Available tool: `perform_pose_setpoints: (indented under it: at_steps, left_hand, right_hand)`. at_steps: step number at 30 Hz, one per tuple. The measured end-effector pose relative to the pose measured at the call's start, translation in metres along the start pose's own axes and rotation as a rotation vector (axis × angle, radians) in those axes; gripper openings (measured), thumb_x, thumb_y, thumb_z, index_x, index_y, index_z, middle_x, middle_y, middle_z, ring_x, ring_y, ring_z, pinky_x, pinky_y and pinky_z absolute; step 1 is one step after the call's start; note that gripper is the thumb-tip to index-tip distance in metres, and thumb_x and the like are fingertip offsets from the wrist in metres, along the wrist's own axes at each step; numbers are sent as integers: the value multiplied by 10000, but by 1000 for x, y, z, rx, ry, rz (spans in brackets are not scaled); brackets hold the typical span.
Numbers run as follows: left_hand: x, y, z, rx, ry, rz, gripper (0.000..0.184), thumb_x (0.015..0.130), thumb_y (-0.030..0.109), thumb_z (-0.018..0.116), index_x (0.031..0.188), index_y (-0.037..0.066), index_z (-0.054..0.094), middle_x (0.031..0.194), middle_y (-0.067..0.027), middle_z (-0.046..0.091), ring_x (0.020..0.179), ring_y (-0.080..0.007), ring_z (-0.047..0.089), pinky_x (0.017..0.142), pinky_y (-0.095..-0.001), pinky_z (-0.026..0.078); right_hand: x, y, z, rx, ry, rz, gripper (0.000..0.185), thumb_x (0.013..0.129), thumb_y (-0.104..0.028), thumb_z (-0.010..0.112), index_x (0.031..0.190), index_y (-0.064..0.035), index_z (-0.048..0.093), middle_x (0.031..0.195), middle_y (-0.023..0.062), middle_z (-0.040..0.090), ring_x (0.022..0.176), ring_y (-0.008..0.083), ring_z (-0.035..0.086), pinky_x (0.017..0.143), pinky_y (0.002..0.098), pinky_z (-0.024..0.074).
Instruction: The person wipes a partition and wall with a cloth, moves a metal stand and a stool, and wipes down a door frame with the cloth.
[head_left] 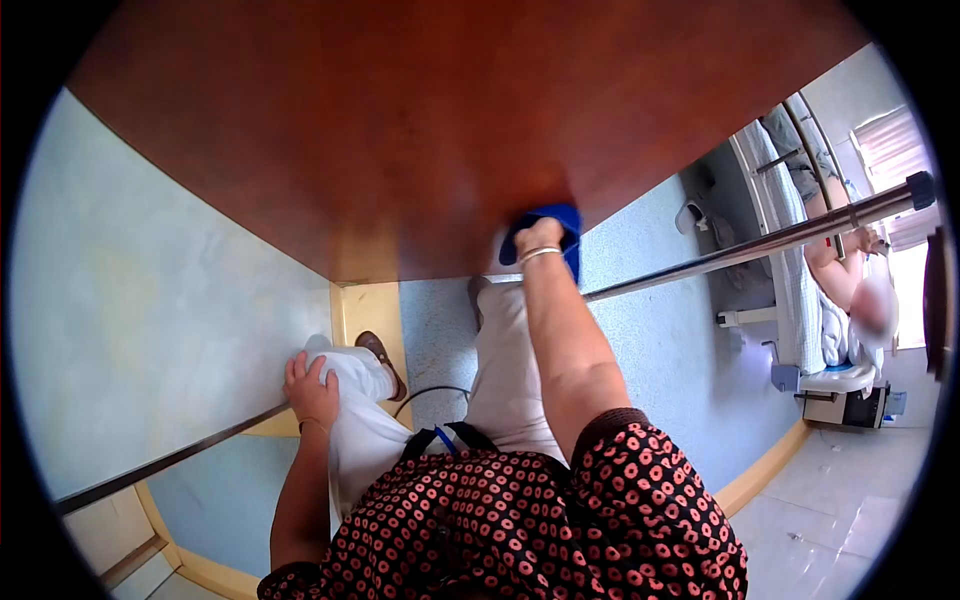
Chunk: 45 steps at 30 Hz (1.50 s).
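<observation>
My right hand (pixel 540 236) is stretched forward with a blue cloth (pixel 562 218) under and around its fingers. The cloth lies against the lower part of a large reddish-brown wooden panel (pixel 390 130), near its bottom edge. My palm and most of the cloth's contact with the wood are hidden. Lower left, my left hand (pixel 312 388) rests with its fingers apart on my bent left leg in light trousers (pixel 365 400), holding nothing. It is close to the edge of a pale wall panel (pixel 180 280).
A metal pole (pixel 750 250) slants across the right side. Beyond it stands a bed (pixel 775 230) with rails and a person (pixel 835 240) on it. A dark cable (pixel 430 390) curves over the blue floor (pixel 650 350) between my legs. A yellow strip (pixel 365 310) borders the floor.
</observation>
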<state>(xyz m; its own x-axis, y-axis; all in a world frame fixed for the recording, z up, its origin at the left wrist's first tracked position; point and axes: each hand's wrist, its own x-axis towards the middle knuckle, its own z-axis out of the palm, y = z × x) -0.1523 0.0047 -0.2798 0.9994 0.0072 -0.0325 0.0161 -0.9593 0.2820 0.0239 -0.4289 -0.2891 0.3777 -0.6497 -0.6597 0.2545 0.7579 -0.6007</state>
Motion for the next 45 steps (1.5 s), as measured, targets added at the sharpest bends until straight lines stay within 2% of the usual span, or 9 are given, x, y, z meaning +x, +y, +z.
perform_pose_setpoints:
  at_steps: [4,7,9,12,17,19,25,39,45]
  left_hand:
    - [0,1,-2,4,-1,4,295,760,246,597,1030,130,623,1272,-93,448,1230,-332,340,969,-490,305]
    - [-1,-3,2,21,21,29,297,758,245,599,1029,125,621,1267,-98,451,1224,-343,346,964,-499,311]
    - [-2,-9,7,23,36,65,298,757,243,600,1029,123,620,1264,-101,452,1220,-349,350,961,-502,315]
    - [-2,-12,6,18,41,84,301,757,240,601,1032,119,618,1260,-105,455,1211,-360,356,959,-501,320]
    - [-4,-13,9,9,27,65,307,761,238,599,1042,117,614,1262,-105,453,1209,-362,355,964,-494,319]
    - [-3,-10,7,11,11,40,304,765,240,594,1045,123,612,1269,-104,447,1215,-358,348,968,-492,312]
    - [-1,-11,7,38,18,54,307,774,248,583,1059,133,603,1276,-103,441,1223,-353,339,967,-495,304]
    - [3,3,-6,-2,96,102,278,699,201,626,960,107,630,1206,-113,488,1137,-365,413,913,-505,352]
    - [0,17,-16,18,142,141,264,689,194,636,937,105,638,1181,-125,502,1102,-373,438,877,-498,383]
  right_hand:
    - [65,118,-34,-210,49,298,395,797,-189,425,1112,20,536,1185,175,545,1063,299,522,917,350,415]
    - [-8,185,-33,-995,-659,-100,380,862,-264,417,1149,-45,534,1225,105,527,1054,259,504,966,364,379]
    - [-106,125,19,259,-273,564,451,895,-355,383,1238,-84,491,1330,86,447,1188,290,435,1025,493,317]
    - [-68,123,9,291,-490,641,424,917,-333,370,1233,-76,490,1312,91,464,1183,323,433,1023,475,328]
    - [-56,8,-14,-1644,-491,-140,365,804,-136,512,1139,6,528,1184,115,550,1011,248,537,932,324,409]
    - [183,77,-84,-669,-589,-724,372,774,-101,528,1128,13,536,1153,115,559,962,241,551,896,328,427]
    - [112,-91,-55,203,-277,105,448,886,-256,340,1271,-72,477,1322,66,461,1203,270,437,1056,420,291]
    - [-12,26,-16,21,96,218,438,874,-241,431,1258,-31,465,1280,93,492,1127,255,478,1021,382,337]
    - [23,200,-37,322,-375,577,489,907,-417,352,1268,-111,479,1329,71,454,1214,287,419,1057,445,286]
